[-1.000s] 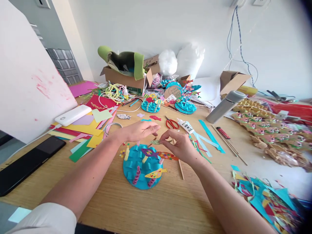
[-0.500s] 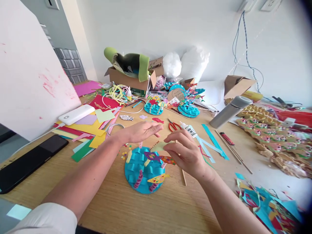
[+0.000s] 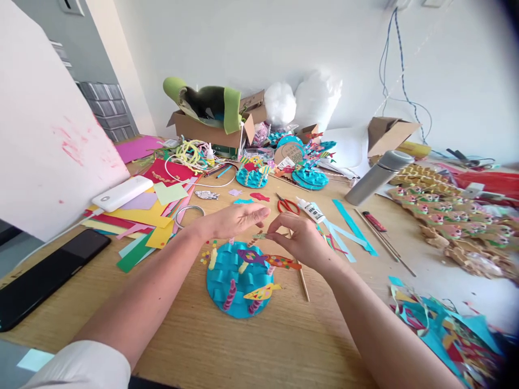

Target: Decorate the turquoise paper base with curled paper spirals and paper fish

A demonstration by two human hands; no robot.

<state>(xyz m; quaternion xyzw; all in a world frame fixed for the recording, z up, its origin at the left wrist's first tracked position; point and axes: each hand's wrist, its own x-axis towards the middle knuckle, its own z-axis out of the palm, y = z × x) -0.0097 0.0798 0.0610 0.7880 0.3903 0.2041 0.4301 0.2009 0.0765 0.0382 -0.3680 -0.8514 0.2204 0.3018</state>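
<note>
A round blue woven paper disc [image 3: 239, 289] lies on the table, with pink and cream twisted stems standing on it. A purple fish, an orange dotted fish [image 3: 284, 262] and a yellow patterned fish [image 3: 261, 292] sit on stems. My right hand [image 3: 298, 235] pinches a small pale green paper piece [image 3: 260, 236] above the disc's far edge. My left hand [image 3: 241, 219] hovers just left of it, palm down with fingers stretched out, holding nothing that I can see.
Red-handled scissors [image 3: 287, 205], a glue bottle [image 3: 311, 210] and blue strips lie beyond my right hand. Coloured papers [image 3: 158, 232], a power bank [image 3: 122, 193] and a phone [image 3: 57, 273] are at left. A grey flask [image 3: 377, 178] leans at right.
The view has shifted slightly. My right hand has turned the pale green piece so that it shows more edge-on. A blue paper piece now shows beyond my left hand.
</note>
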